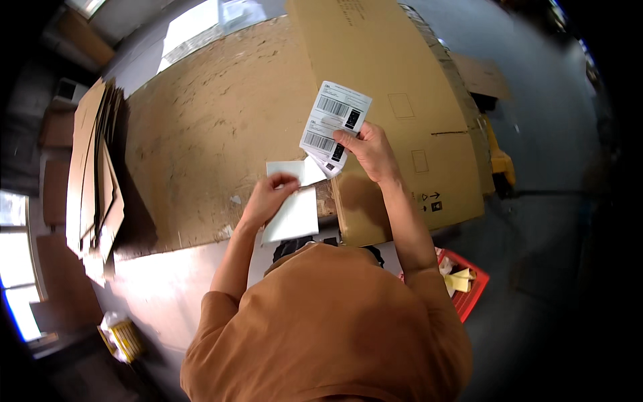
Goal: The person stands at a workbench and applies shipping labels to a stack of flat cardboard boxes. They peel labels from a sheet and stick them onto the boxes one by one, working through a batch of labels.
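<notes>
Brown shirt (328, 321), labels (333, 120) in right hand (374, 153)

Just above and right of centre in the frame, white printed labels (333, 122), gripped along the right edge. Face up, top end leaning right, with two similar blocks of barcode and dark patch visible, and layers fanned out beneath at the lower end. At centre, slightly left, blank white paper (295, 216), partly covered, in an upper and a lower stretch; too hidden to tell whether joined. Upper stretch, close against the labels' lower end.
</notes>
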The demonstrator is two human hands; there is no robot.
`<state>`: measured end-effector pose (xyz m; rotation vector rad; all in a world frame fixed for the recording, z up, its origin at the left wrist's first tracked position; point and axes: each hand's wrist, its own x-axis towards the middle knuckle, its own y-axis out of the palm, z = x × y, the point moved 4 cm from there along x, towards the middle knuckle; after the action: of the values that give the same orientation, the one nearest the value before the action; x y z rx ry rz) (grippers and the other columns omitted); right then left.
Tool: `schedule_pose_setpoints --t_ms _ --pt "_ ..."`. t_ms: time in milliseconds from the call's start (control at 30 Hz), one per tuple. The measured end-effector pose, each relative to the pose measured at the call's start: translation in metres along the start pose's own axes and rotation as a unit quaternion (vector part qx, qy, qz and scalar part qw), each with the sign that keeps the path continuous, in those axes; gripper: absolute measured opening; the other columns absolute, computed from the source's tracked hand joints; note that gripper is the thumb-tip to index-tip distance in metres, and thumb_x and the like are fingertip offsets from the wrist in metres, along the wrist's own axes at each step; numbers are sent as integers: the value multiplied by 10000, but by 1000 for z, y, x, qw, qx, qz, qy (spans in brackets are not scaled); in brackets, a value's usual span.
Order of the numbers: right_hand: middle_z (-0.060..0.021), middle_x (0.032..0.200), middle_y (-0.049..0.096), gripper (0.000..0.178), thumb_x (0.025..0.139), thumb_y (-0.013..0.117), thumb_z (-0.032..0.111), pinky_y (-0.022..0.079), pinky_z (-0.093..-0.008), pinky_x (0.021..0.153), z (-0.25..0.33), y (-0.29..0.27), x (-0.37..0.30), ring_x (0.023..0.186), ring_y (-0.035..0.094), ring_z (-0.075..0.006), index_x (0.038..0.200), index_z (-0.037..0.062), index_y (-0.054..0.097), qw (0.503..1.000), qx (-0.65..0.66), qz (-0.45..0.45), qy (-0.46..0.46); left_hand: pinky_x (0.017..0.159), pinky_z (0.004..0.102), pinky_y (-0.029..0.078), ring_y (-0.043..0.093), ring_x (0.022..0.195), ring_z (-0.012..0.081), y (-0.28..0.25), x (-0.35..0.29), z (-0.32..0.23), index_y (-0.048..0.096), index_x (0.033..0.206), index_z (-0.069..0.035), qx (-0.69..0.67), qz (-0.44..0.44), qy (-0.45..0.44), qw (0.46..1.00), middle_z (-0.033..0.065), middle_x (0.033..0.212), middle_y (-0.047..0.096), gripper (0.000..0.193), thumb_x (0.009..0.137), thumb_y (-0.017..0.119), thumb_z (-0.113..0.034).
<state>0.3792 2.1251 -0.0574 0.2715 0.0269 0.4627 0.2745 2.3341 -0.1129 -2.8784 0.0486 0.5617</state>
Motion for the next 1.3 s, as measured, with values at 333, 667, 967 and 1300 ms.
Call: schedule_pose_setpoints --t_ms 333,667,967,1300 --pt "-83 941 671 324 857 675 179 506 -248 734 -8 11 -8 846 620 -101 1080 -41 591 982 -45 -181 6 653 228 518 613 770 86 23 86 -82 589 1115 52 -225 236 52 944 72 969 658 265 905 613 -106" --pt "-156 1069 537 291 796 673 121 433 -391 839 36 41 -25 970 533 -295 1063 39 594 715 -587 -334 -181 631 220 519 614 744 84 28 91 -73 581 1102 67 -252 303 9 919 72 915 662 227 916 577 -64" --pt "-97 1028 603 181 805 640 105 412 -383 850 32 25 -26 941 569 -284 979 54 633 747 -571 -287 -184 593 209 496 594 710 57 42 94 -73 600 1071 41 -213 290 8 933 47 872 661 192 907 586 -57" --pt "-159 667 610 143 848 623 131 452 -305 523 -4 -3 -39 558 598 -198 849 -9 651 877 -369 -307 -16 711 224 491 577 814 63 66 95 -68 584 1132 19 -66 387 121 912 20 926 642 257 874 592 16"
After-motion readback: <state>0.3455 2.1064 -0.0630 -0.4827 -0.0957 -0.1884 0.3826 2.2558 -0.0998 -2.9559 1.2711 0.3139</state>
